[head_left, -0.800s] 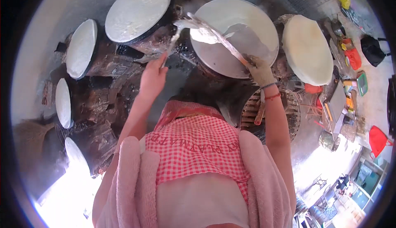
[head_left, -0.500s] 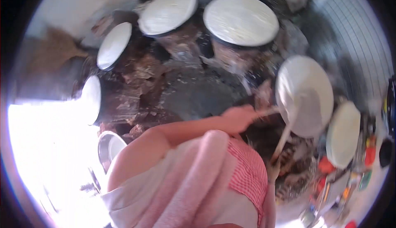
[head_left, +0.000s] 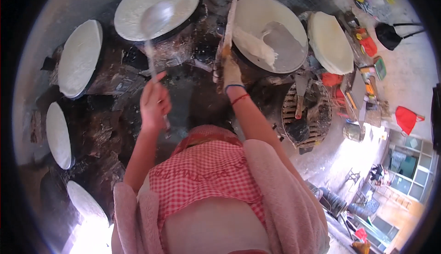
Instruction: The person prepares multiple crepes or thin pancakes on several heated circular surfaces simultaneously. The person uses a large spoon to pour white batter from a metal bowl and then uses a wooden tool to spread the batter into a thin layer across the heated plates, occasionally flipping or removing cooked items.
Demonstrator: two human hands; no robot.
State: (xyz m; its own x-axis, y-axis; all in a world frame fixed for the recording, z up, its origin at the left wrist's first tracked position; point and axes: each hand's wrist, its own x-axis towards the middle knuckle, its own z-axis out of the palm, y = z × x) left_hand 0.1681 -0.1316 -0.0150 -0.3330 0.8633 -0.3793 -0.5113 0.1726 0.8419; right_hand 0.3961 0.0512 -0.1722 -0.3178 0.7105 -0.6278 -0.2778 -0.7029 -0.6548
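Observation:
My left hand (head_left: 155,102) grips the long handle of a ladle (head_left: 157,17). The ladle's round metal head, blurred, is over a round griddle (head_left: 178,30) covered with pale batter. In my right hand (head_left: 232,73) is a batter-coated wooden paddle (head_left: 229,24), held upright in the picture beside the left rim of another griddle (head_left: 301,56). That griddle carries a thick ridge of batter (head_left: 253,46) around a thin greyish patch. A folded pale round sheet (head_left: 330,42) lies just to its right.
More batter-covered griddles (head_left: 81,56) curve along the left, one griddle (head_left: 59,134) farther down. A slatted round basket (head_left: 321,127) holds a scraper (head_left: 300,95) at right. Beyond it are a black hanging item (head_left: 388,36), a red cloth (head_left: 406,118) and small containers.
The view has turned to the right. My left hand has swung from across my body at the right griddle to the left one. My right hand has risen into view with the paddle.

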